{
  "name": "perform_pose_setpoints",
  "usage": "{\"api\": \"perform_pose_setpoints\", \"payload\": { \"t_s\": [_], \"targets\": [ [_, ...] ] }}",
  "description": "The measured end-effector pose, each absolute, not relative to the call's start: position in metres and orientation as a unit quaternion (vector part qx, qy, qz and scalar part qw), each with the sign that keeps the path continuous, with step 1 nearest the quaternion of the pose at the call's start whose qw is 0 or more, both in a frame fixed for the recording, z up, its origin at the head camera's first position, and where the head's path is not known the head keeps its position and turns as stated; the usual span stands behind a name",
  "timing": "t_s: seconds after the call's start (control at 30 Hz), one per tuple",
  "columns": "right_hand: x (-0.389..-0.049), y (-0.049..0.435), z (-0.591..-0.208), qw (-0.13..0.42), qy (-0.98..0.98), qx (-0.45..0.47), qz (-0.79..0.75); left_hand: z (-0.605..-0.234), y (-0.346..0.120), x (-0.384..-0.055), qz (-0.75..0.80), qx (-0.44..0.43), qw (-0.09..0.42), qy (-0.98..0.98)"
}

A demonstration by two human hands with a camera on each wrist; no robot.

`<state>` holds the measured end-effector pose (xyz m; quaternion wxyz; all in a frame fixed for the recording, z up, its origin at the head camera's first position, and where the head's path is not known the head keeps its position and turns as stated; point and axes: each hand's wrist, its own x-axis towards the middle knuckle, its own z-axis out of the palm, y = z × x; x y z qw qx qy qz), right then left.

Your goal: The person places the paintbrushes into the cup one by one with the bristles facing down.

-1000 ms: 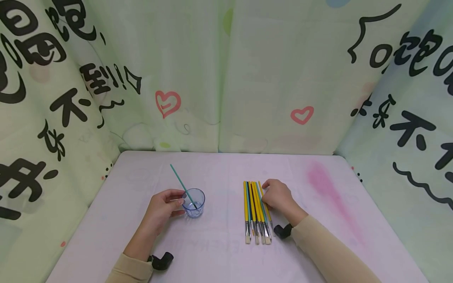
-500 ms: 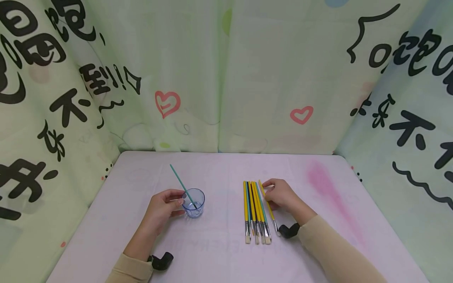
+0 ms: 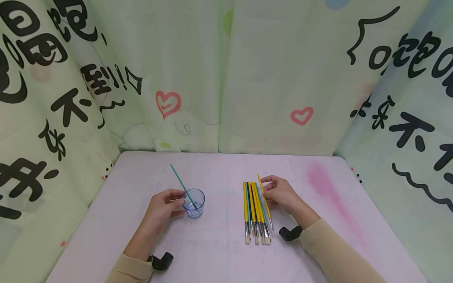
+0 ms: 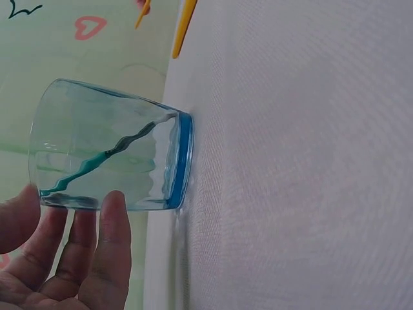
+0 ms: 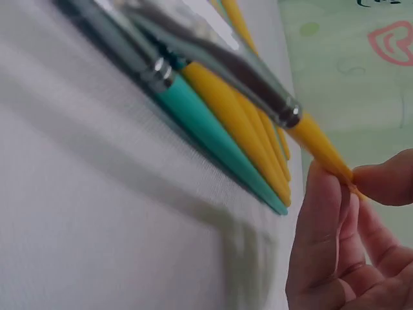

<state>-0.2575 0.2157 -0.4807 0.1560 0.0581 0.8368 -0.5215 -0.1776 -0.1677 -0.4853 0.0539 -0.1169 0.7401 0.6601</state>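
Pinching with right hand [image 3: 281, 193] a smooth, metal-collared yellow brush [image 5: 319, 143], with tapered brushes [image 3: 253, 202] laid flat just left of the fingertips on fine-ridged cloth [image 3: 226, 255]. Holding with left hand [image 3: 164, 204] a round, clear bluish cup [image 4: 103, 126] against the fingers, with a slanting teal brush [image 3: 178, 177] inside.

Smooth glossy see-through tumbler [image 4: 87, 132], glossy lacquered-looking paintbrush handles [image 5: 219, 143], shiny smooth metal ferrules [image 5: 258, 84], finely textured matt cloth-covered surface [image 4: 303, 168], matt fabric curtains [image 3: 258, 78], matt cloth sleeves [image 3: 336, 251]
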Motion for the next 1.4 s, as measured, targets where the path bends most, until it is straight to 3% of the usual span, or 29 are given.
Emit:
{"api": "perform_pose_setpoints", "payload": {
  "t_s": [1.4],
  "targets": [
    [-0.252,0.13,-0.435,0.116,0.741,-0.05,-0.659,-0.49,-0.169,-0.179,0.663,-0.115,0.056,0.738]
  ]
}}
